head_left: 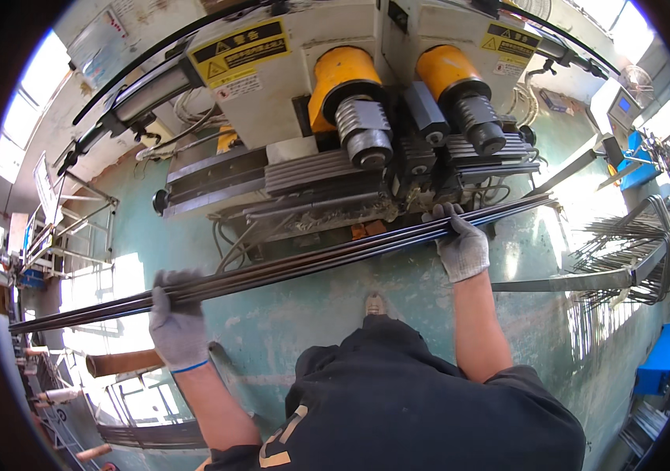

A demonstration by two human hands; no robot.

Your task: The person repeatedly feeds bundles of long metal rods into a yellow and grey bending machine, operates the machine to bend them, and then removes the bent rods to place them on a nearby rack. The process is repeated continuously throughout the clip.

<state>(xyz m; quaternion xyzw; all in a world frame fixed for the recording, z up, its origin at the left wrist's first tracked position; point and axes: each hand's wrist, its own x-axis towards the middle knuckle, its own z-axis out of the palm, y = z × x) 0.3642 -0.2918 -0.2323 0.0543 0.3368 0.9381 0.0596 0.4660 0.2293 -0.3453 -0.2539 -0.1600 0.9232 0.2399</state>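
Head view, looking down past your dark shirt (421,400) onto a green workshop floor (288,330). At far left stands a light metal frame rack (68,228) beside bright windows; below it a rusty brown tube (123,363) lies on the floor, with a stack of dark flat bars (142,433) nearer the lower edge.

Your left hand (178,322), in a grey work glove with a blue cuff, is closed around a bundle of long thin steel rods (295,263). The bundle runs from the lower left edge up toward the right, held level across your body above the floor and just in front of the machine.

Behind the rods stands a grey bending machine (295,86) bearing yellow-and-black warning labels. Two yellow cylindrical housings (343,74) project from its face, each ending in a grooved steel roller (366,129), with ribbed clamp blocks (307,169) beneath them. One shoe tip (375,303) shows on the floor below the bundle.

Your right hand (460,243), in a grey-white glove, is wrapped over the same bundle close to its right end, fingers curled across the top of the rods.

At far right a rack of bent wire parts (625,251) rests on a long metal arm, with blue equipment (660,357) below it and a small control screen (621,106) above.
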